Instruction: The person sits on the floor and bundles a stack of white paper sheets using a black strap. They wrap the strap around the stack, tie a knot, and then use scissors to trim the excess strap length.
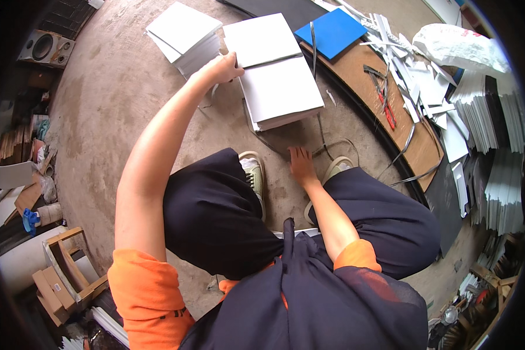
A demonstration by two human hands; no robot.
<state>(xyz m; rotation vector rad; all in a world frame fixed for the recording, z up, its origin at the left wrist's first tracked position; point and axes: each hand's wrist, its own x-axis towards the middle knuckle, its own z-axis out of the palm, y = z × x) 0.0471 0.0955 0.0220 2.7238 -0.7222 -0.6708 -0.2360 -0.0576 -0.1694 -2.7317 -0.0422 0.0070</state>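
A tall stack of white sheets (281, 87) stands on the floor in front of me, with a dark strap (274, 60) across its top. My left hand (223, 69) is closed at the stack's left edge, where the strap comes over; its fingertips are partly hidden. Lower down, nearer my feet, my right hand (301, 165) has its fingers curled on a loose length of the same kind of strap (338, 142). That strap trails along the floor by the stack's front and right side. Behind my left hand stands a second white stack (185, 32).
On the right, a brown board (356, 73) carries a blue sheet (331, 33), red-handled pliers (386, 108) and white offcuts (429, 87). Stacked sheets (475, 111) line the far right. A speaker (45, 48) and a wooden frame (70, 262) stand on the left.
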